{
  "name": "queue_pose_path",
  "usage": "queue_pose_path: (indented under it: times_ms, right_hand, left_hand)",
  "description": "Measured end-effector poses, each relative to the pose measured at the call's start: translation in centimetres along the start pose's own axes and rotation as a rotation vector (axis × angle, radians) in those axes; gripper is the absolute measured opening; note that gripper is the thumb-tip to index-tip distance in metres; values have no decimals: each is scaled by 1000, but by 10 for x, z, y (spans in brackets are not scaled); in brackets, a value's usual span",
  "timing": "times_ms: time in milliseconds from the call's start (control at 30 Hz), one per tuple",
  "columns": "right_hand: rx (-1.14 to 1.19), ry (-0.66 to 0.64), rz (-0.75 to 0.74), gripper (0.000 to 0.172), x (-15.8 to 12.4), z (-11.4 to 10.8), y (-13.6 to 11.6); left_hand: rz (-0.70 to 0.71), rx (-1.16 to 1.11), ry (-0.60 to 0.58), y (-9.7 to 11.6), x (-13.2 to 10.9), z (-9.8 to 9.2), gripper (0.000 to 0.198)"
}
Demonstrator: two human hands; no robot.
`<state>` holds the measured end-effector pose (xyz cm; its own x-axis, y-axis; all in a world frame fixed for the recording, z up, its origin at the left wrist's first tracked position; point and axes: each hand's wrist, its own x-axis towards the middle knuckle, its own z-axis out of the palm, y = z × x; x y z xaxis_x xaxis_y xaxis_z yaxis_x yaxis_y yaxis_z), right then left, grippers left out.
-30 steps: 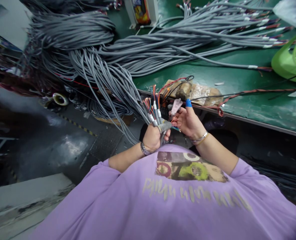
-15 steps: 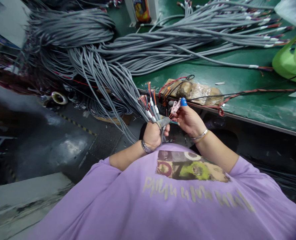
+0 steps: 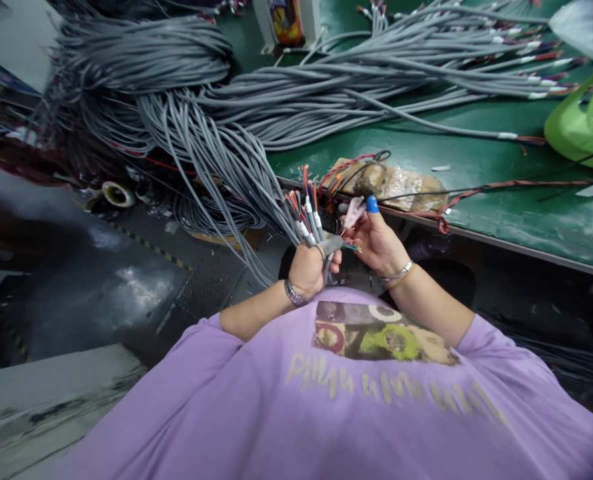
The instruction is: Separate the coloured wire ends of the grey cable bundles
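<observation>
My left hand [image 3: 307, 270] is closed around a bunch of grey cables [image 3: 317, 230] whose stripped ends show coloured wires. One grey cable end [image 3: 332, 245] lies across the bunch, its thin coloured wires pointing right. My right hand [image 3: 379, 243], with a blue cover [image 3: 372, 205] on the thumb, is just right of those wires, fingers bent. A pale pink piece [image 3: 355, 212], blurred, is at its thumb and fingers; whether they grip it or the wires I cannot tell.
Long grey cables [image 3: 296, 100] cover much of the green table [image 3: 506, 213]. A taped brown bundle [image 3: 401, 187] sits at the table's edge, with red and black cords running right. A green basket [image 3: 571, 127] stands at the far right.
My right hand has shifted very slightly, and the pink piece has turned and looks more blurred. My left hand and the bunch have moved slightly right.
</observation>
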<state>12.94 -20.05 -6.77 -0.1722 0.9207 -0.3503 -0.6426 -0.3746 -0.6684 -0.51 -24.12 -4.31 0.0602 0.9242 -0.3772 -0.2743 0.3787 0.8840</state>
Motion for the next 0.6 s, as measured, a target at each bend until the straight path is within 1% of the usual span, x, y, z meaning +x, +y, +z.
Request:
queue_pose_path:
  times_ms: [100,200,267,367,433,600]
  right_hand:
    - [-14,-13,51,59,-2,-1,-3]
    - [-41,-32,68,59,-2,-1,-7]
    - [-51,-36,58,53,0,-1,-9]
    - [-47,-27,2,39,2,-1,-8]
    - [-41,-16,-33,35,2,-1,-6]
    - [-32,-7,-96,48,2,-3,1]
  left_hand:
    - [-6,-7,9,0,-3,-4,33]
    - [-1,-30,26,0,-5,-6,34]
    - [8,-54,35,1,-5,-5,34]
    - [13,-85,54,3,-3,0,36]
    - [17,-104,64,4,-2,3,36]
    - [41,-108,54,2,2,5,35]
